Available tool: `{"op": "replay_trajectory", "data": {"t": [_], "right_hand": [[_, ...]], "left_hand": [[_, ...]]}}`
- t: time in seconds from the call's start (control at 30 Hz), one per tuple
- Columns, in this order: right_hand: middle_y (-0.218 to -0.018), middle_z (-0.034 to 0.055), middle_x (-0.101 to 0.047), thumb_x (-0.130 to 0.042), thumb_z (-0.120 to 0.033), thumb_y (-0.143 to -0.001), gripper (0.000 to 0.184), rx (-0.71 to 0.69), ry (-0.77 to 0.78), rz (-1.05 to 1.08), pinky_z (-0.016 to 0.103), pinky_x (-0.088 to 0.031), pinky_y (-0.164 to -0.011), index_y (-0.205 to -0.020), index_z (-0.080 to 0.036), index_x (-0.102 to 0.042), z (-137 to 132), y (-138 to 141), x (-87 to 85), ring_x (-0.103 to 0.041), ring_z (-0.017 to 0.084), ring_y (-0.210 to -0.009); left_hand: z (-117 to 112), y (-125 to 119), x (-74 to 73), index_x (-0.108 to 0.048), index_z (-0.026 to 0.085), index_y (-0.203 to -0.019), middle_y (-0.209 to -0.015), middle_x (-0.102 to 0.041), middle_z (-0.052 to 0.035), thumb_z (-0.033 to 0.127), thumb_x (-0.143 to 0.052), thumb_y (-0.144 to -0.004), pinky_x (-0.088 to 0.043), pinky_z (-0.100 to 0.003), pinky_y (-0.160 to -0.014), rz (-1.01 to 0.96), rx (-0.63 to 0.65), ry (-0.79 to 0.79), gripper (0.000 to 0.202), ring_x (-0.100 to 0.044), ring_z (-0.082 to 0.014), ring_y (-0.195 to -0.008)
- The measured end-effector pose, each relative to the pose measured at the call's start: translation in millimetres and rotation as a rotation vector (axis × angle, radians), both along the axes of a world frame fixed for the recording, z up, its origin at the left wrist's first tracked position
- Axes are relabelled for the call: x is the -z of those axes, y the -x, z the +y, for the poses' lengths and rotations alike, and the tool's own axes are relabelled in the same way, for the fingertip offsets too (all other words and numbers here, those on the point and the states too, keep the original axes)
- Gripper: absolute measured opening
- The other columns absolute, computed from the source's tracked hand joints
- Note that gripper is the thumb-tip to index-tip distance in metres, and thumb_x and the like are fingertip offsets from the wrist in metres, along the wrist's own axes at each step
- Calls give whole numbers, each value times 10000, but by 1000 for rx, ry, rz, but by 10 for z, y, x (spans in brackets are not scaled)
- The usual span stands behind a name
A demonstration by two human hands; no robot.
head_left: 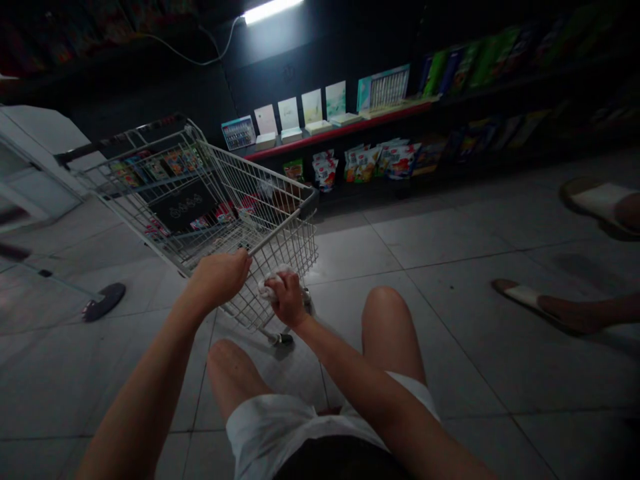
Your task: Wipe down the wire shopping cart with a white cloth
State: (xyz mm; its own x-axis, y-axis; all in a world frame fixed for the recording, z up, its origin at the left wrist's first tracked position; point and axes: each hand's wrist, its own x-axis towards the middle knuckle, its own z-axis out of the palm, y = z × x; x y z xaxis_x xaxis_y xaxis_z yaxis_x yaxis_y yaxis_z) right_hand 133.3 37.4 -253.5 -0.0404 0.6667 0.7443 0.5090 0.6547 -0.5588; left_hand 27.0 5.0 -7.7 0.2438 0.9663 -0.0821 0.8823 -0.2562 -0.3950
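Observation:
A metal shopping cart (pixel 240 175) stands in front of me with its narrow end toward my knees. My left hand (pixel 223 275) is closed around the top rim of that end. Against the wire front just right of it, my right hand (pixel 290 297) grips a crumpled white cloth (pixel 270 287). The cloth touches the wires, as far as I can see. A dark panel with a pale design (pixel 183 203) shows through the cart's wires. One wheel (pixel 284 339) is visible below the basket.
A shelf (pixel 300 141) holds upright cards and boxed sets, with snack bags (pixel 365 163) beneath. A lit tube (pixel 273 10) hangs above. Another person's sandalled feet (pixel 565 310) are on the tiles at right. A post with a round base (pixel 104 302) stands at left.

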Motion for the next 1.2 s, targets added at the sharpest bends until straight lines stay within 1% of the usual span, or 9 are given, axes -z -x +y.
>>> {"op": "replay_trajectory", "data": {"t": [0.03, 0.1, 0.3, 0.4, 0.5, 0.6, 0.83, 1.03, 1.2], "right_hand": [[-1081, 107, -498, -532, -259, -865, 224, -6, 23, -9, 404, -450, -960, -1055, -201, -636, -30, -17, 42, -454, 243, -1050], [-1073, 102, -500, -525, -234, -868, 228, -2, 38, 15, 388, -466, -925, -1064, -207, -639, -86, -71, -52, -465, 235, -1029], [-1248, 78, -496, -507, -244, -912, 288, -20, -193, 40, 447, -397, -1058, -1169, -276, -633, 9, -232, -1068, -425, 257, -1190], [-1279, 49, -532, -528, -167, -878, 360, -81, -228, -136, 433, -420, -1037, -1194, -303, -634, 281, -373, -1303, -425, 251, -1142], [-1262, 67, -550, -512, -77, -818, 461, 37, -128, -121, 463, -457, -996, -1219, -273, -624, 540, -559, -1297, -423, 261, -1103], [-1263, 82, -543, -487, -49, -802, 479, 150, -51, -26, 480, -492, -954, -1219, -248, -616, 552, -578, -1273, -425, 265, -1078], [-1343, 59, -489, -528, -103, -837, 474, -56, -108, -163, 423, -527, -977, -1279, -270, -571, 227, -279, -1315, -461, 244, -1147], [-1376, 77, -389, -526, -58, -796, 544, 52, -40, 68, 487, -505, -1034, -1295, -274, -541, 532, -552, -1335, -455, 254, -1225], [-1334, 77, -373, -494, -65, -819, 593, 124, -120, 246, 461, -461, -1071, -1354, -321, -507, 607, -659, -1372, -450, 238, -1239]], "left_hand": [[-1, 5, -1, -571, 164, -1081, -943, -742, -148, 377, -213, -1001, -490, -350, -699, -1, 1, -2, 424, -722, -290, -883], [2, 22, 3, -572, 164, -1068, -930, -742, -146, 381, -207, -1001, -491, -353, -694, 1, 6, -9, 430, -724, -294, -871], [14, 105, 46, -567, 166, -1121, -951, -748, -141, 380, -239, -994, -500, -352, -698, -7, 21, -19, 412, -728, -304, -873], [0, 117, 45, -564, 170, -1157, -983, -751, -139, 367, -250, -990, -506, -358, -704, -3, 3, -18, 407, -729, -304, -877], [-13, 84, 13, -586, 160, -1102, -958, -749, -144, 381, -215, -998, -512, -367, -719, 15, 1, -3, 444, -727, -307, -888], [-12, 46, -12, -589, 144, -1081, -945, -746, -160, 370, -210, -997, -515, -385, -718, 28, 3, 7, 449, -725, -323, -895], [9, 93, 47, -575, 152, -1108, -951, -747, -158, 348, -274, -978, -514, -382, -694, 24, 29, -24, 382, -728, -322, -876], [25, 26, 12, -571, 152, -1092, -954, -745, -155, 344, -284, -974, -510, -370, -702, 39, 4, 0, 365, -723, -304, -885], [8, 21, 9, -573, 149, -1072, -918, -743, -157, 325, -289, -974, -519, -391, -692, 19, 18, -2, 348, -726, -323, -870]]}}
